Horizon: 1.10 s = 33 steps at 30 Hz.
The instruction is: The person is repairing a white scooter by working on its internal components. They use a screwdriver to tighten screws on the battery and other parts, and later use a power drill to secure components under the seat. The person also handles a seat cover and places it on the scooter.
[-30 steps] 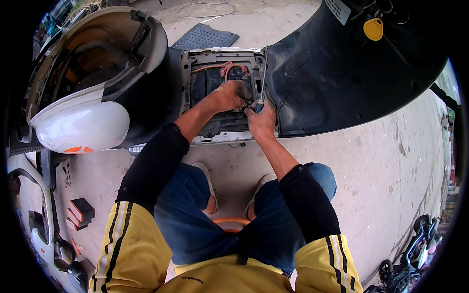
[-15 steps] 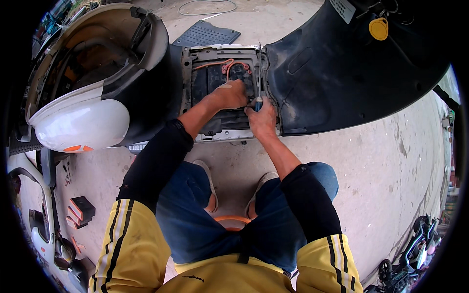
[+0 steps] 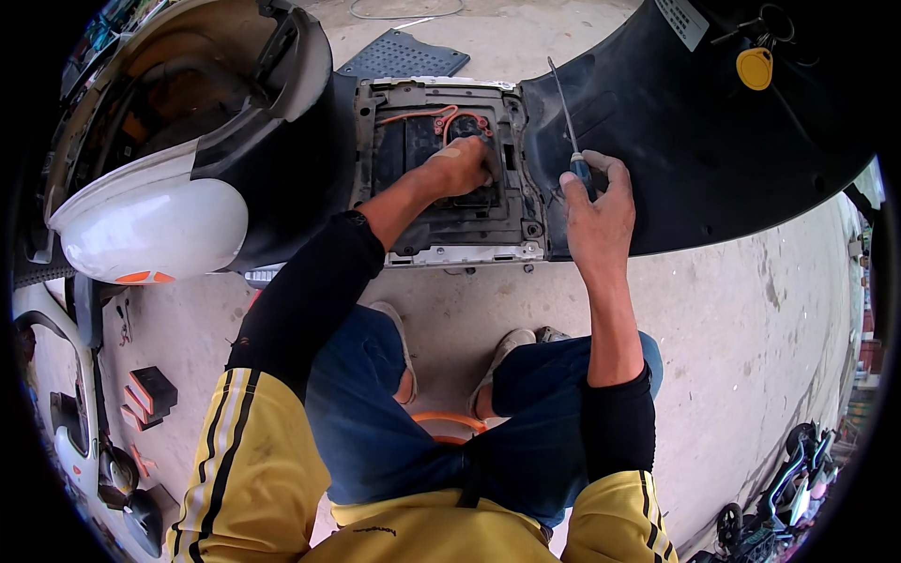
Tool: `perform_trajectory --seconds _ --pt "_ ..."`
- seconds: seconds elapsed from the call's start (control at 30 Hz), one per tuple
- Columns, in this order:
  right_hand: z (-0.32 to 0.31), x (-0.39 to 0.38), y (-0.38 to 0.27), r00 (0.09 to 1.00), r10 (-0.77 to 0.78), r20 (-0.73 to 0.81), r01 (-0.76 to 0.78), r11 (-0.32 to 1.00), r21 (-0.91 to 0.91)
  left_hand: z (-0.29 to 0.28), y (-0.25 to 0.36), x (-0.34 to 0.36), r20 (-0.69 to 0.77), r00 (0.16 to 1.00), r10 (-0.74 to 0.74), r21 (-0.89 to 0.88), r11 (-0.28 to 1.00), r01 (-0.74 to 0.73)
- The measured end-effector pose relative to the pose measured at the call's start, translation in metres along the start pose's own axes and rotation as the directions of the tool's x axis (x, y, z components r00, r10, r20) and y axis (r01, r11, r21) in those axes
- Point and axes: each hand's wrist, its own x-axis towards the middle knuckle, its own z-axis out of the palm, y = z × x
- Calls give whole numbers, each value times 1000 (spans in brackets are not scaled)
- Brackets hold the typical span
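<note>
My right hand (image 3: 601, 216) grips a screwdriver (image 3: 579, 174) by its dark blue handle, the long metal shaft pointing up and away over the black scooter body panel (image 3: 657, 141). My left hand (image 3: 462, 167) reaches into the open battery compartment (image 3: 516, 202) in the scooter's footboard, its fingers curled down over the dark batteries (image 3: 389, 155). Whatever those fingertips pinch is hidden beneath the hand. Orange-red wires (image 3: 413, 116) run across the battery tops to red-capped terminals (image 3: 482, 123) just beyond my left hand.
A grey textured floor panel (image 3: 404, 54) lies on the ground beyond the scooter. Keys with a yellow fob (image 3: 754, 68) hang at upper right. The white front shell (image 3: 155, 230) is at left. Black and orange blocks (image 3: 153, 394) sit on the concrete; parked scooters (image 3: 788, 488) stand lower right.
My right hand has moved right with the screwdriver, away from the compartment to above the black panel. My left hand stays in the compartment, shifted slightly right and farther away.
</note>
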Motion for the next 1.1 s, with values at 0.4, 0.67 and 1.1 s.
perform_trajectory --seconds 0.4,0.67,1.1 --pt "-43 2 -19 897 -367 -247 343 930 -136 10 12 7 -14 1000 -22 197 980 25" --pt "-37 8 -17 863 -437 -252 484 859 166 7 -11 14 21 999 -49 132 990 45" --pt "-2 15 -17 885 -459 -82 466 865 185 1 -3 4 69 996 -58 60 997 54"
